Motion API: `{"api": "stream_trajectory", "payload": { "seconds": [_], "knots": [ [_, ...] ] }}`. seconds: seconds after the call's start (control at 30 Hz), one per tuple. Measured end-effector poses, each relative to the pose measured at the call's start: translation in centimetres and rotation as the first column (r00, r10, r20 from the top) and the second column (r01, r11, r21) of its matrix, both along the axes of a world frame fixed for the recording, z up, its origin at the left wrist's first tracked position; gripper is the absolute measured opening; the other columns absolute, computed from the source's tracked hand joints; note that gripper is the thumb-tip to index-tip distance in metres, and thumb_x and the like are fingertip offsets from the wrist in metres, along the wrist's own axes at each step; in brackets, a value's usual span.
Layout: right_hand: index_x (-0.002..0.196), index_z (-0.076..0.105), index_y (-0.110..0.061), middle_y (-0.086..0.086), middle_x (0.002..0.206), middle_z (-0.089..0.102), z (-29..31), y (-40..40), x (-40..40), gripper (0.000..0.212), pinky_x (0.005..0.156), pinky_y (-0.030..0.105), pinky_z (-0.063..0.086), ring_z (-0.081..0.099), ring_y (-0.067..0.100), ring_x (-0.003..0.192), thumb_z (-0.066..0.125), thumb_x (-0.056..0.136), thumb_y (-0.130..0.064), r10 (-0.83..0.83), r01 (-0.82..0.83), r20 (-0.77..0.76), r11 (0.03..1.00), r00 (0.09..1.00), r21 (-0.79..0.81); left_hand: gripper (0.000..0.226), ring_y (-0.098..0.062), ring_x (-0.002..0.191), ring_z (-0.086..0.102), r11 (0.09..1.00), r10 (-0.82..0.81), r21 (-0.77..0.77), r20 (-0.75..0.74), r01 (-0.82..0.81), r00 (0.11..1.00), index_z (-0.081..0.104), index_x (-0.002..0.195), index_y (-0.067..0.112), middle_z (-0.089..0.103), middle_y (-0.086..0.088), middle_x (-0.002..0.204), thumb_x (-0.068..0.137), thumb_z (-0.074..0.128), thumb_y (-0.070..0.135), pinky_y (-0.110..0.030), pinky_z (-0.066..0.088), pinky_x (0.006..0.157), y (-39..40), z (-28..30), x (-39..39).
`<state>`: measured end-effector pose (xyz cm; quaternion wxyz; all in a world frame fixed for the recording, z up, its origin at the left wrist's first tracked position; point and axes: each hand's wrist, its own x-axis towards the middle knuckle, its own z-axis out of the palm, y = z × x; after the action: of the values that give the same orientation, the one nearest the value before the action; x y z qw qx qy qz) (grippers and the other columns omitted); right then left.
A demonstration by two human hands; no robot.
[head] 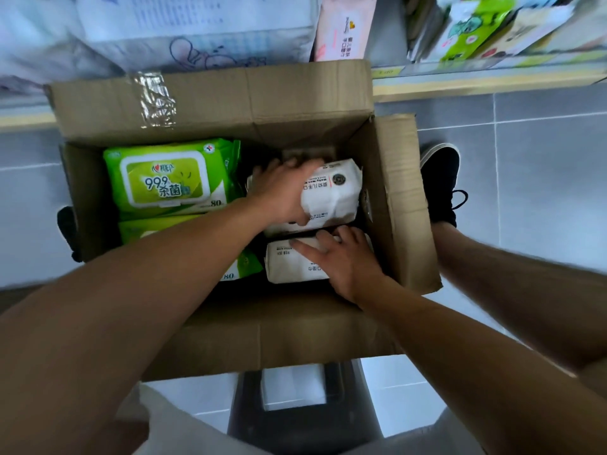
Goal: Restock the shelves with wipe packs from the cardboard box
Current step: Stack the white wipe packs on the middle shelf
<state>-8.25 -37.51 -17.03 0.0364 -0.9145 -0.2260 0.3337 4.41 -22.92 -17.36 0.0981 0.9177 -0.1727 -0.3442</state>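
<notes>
An open cardboard box (269, 103) stands on the floor below me. Green wipe packs (164, 178) fill its left half, and white wipe packs lie in its right half. My left hand (285, 192) is closed around the far white wipe pack (338, 192), thumb under its near edge. Just below it, my right hand (341, 261) lies flat on the near white wipe pack (289, 264) with its fingers spread, and covers that pack's right end.
A low shelf edge (492, 80) runs behind the box, with pink (345, 27) and green packs (473, 27) on it. My shoes (440, 182) flank the box on grey floor tiles. A dark stool (295, 418) is beneath me.
</notes>
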Motion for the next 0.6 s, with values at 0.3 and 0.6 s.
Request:
{"api": "stream_trajectory", "payload": {
  "seconds": [0.3,0.6],
  "knots": [
    [0.15,0.004,-0.043,0.007,0.134,0.039,7.5,0.6,0.5,0.098,0.103,0.05,0.029,0.038,0.034,0.118,0.069,0.079,-0.026,-0.007,0.022,0.236,0.998,0.972,-0.063,0.112,-0.032,0.123,0.045,0.986,0.168,-0.069,0.329,-0.154,0.929,0.022,0.142,0.04,0.046,-0.002,0.139,0.048,0.084,0.043,-0.049,0.036,0.097,3.1,10.8,0.1],
    [0.148,0.005,-0.048,0.002,0.133,0.038,16.0,0.4,1.2,0.091,0.102,0.046,0.03,0.036,0.031,0.119,0.065,0.081,-0.033,-0.101,0.112,0.45,0.994,0.887,0.002,0.111,-0.034,0.114,0.047,0.92,0.391,-0.228,0.487,-0.318,0.781,0.028,0.138,0.04,0.051,-0.008,0.125,0.042,0.085,0.039,-0.051,0.041,0.093,9.6,22.1,-1.7]
  ]
}}
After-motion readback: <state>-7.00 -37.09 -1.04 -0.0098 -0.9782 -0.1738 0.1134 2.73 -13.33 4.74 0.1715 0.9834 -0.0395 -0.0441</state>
